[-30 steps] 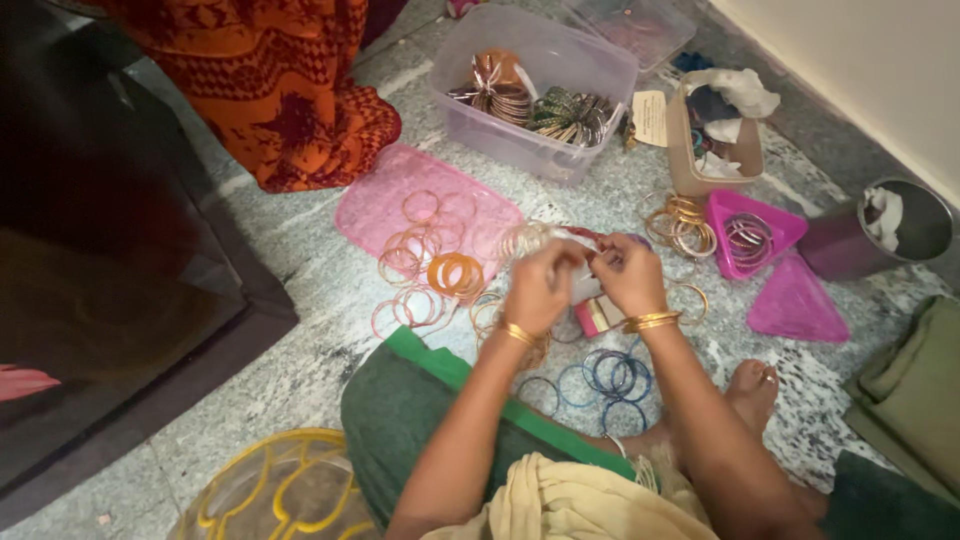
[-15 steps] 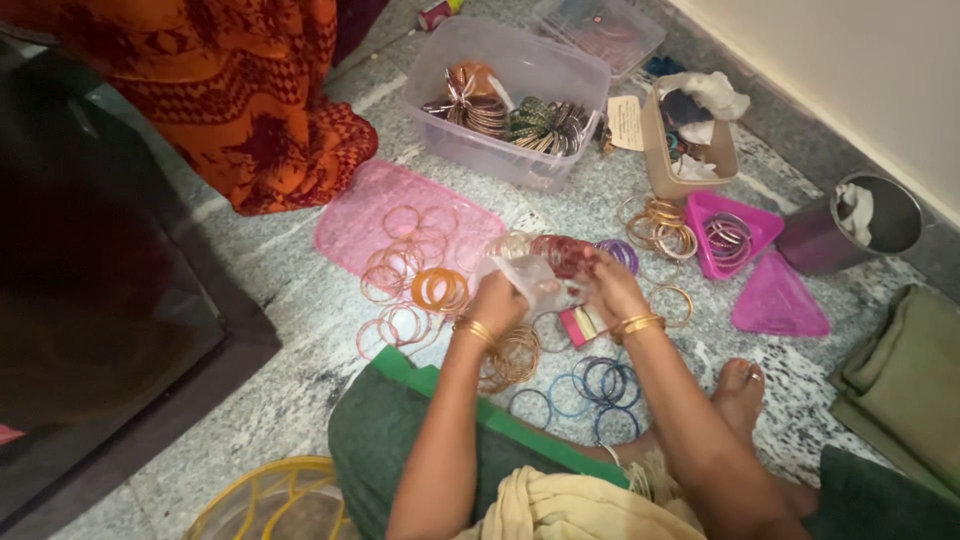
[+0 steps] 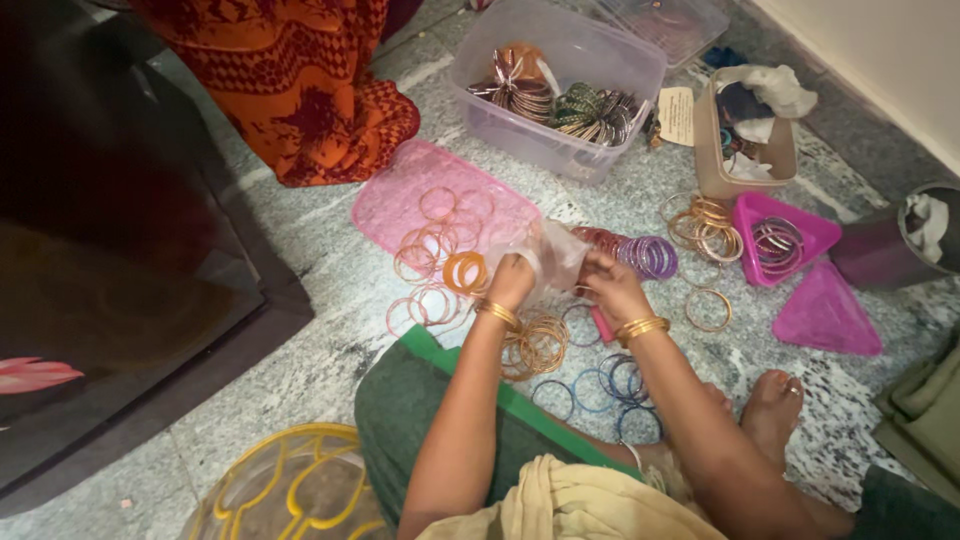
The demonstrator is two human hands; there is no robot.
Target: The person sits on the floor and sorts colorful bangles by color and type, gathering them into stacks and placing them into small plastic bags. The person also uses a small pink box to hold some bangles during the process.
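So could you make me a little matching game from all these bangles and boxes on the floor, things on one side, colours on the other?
Things:
1. flat lid under loose bangles
2. triangular box
3. bangles by the foot
4. bag held in both hands

Colours:
A. clear
B. blue
C. pale pink
D. bright magenta

Pairs: 1-C, 2-D, 3-B, 4-A
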